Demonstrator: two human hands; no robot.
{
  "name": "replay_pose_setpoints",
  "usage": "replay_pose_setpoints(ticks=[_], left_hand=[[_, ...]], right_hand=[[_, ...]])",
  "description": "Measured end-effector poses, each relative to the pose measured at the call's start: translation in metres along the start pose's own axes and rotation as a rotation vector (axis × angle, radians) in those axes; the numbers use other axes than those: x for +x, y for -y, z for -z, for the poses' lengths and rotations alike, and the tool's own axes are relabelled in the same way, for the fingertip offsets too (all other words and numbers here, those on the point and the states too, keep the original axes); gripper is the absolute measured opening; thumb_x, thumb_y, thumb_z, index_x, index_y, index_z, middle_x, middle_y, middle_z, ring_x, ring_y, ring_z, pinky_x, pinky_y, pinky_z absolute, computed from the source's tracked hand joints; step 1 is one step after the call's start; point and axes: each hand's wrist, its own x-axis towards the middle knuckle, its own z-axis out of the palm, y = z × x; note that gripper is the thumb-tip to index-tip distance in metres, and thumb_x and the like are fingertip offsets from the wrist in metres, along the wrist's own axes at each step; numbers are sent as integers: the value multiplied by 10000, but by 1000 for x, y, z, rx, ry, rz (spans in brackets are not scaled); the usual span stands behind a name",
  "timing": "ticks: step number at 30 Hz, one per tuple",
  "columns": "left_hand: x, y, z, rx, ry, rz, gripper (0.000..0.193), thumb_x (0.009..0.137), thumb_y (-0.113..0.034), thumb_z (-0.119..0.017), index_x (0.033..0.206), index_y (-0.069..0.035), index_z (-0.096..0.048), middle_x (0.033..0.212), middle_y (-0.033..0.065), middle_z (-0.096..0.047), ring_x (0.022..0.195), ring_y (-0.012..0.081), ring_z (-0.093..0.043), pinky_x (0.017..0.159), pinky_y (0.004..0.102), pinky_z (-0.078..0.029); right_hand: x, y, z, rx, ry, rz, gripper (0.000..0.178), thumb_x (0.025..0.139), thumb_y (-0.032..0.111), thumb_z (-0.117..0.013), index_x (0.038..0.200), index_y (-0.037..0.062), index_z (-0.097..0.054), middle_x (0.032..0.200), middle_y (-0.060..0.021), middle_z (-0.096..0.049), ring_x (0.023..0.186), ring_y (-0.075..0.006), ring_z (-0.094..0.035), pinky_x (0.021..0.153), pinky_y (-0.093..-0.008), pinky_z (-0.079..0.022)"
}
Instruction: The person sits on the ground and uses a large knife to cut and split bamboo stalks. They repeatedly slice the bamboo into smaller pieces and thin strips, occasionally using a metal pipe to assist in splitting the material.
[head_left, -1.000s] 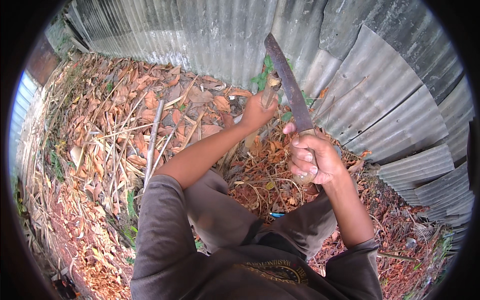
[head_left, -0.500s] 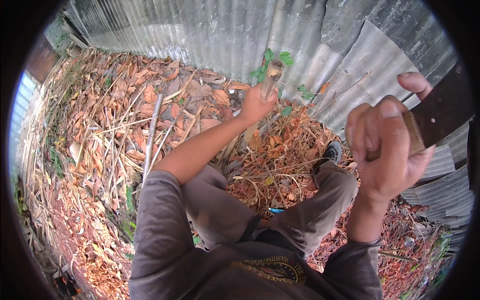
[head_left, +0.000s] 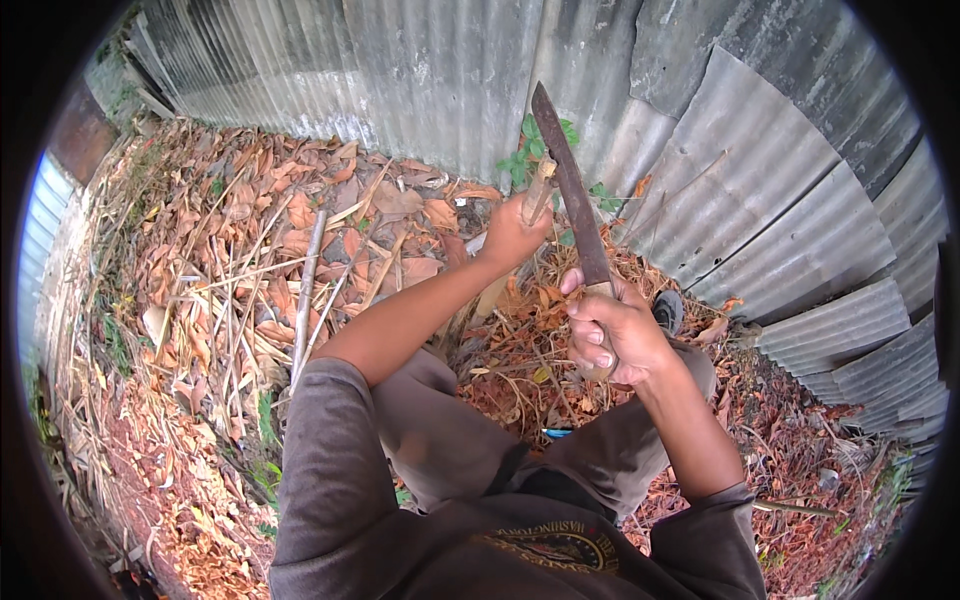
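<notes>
My left hand (head_left: 516,232) is wrapped round an upright wooden stick (head_left: 541,188), whose pale cut top sticks out above the fist. Below the fist, part of the stick shows against the leaves. In my right hand (head_left: 622,335) is a machete (head_left: 575,195), gripped by its wooden handle (head_left: 600,368). Its long dark blade points up and away, with the tip beyond the top of the stick. The blade passes just right of the stick in this view; whether the two touch, I cannot tell.
A corrugated metal fence (head_left: 440,90) runs along the far side and round to the right. Dry leaves (head_left: 250,190) cover the ground. A long pale pole (head_left: 308,290) lies at the left. Green leaves (head_left: 522,160) grow behind the stick. A small blue object (head_left: 556,433) lies between my legs.
My right hand has swung the machete down and inward from the raised position at the right, bringing its blade beside the stick. My left hand keeps its hold, shifting only slightly.
</notes>
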Motion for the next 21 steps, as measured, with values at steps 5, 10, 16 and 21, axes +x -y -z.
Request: replay_pose_setpoints(ticks=[5,10,16,21], left_hand=[[-10,0,0,-8,17,-13,154,837,-143,-639,862,7,-618,689,152,-631,613,225,-631,609,355,-489],[-7,5,-2,-8,58,10,147,837,-130,-636,908,-2,-631,695,140,-643,621,220,-640,614,339,-493],[-10,3,0,30,-15,14,154,841,-137,-635,924,-6,-642,724,137,-664,654,230,-665,628,348,-501],[-9,8,11,42,0,64,171,835,-150,-642,933,-11,-649,745,149,-671,678,253,-676,647,355,-508]], right_hand=[[-6,-12,2,226,100,-7,198,859,42,-529,1045,88,-478,545,9,-407,328,-105,-353,393,-285,-342],[-11,-6,-7,-339,-219,162,211,847,-11,-528,1032,70,-465,567,12,-420,368,-85,-366,391,-301,-332],[-31,45,-8,142,85,33,263,860,2,-509,1120,20,-479,537,18,-377,324,-72,-320,346,-274,-293],[-65,78,-74,-517,-281,905,389,893,31,-469,1269,-59,-427,497,27,-337,307,-56,-273,326,-255,-261]])
